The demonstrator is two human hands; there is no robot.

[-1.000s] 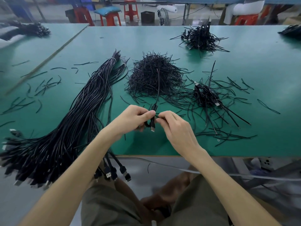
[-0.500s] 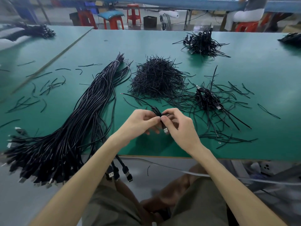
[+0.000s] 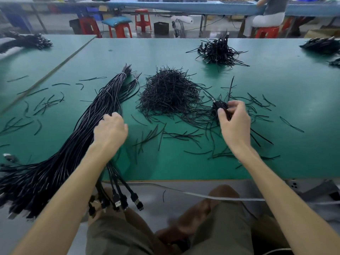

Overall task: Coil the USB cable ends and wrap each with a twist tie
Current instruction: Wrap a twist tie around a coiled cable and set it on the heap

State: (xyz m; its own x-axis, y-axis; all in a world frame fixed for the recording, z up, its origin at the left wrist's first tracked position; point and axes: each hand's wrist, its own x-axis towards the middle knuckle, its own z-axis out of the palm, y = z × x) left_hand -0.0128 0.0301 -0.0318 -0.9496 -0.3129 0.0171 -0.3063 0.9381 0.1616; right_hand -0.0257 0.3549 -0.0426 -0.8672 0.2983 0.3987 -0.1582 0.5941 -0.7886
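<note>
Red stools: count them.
4 stools: one far left, one under a cushion, one right of it, one under a seated person. Others may be hidden.

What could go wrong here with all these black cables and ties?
The left hand reaches into the tight cable bundle; pulling one out may drag others. Plugs hang over the table edge and might slide off. Loose twist ties by the right hand could snag the coiled cable.

On my feed, a green tabletop (image 3: 184, 162) fills the foreground. Beyond it, red plastic stools (image 3: 142, 20), one carrying a blue cushion (image 3: 116, 21), stand on grey floor (image 3: 58, 24) before a long blue workbench (image 3: 165, 6).
</note>
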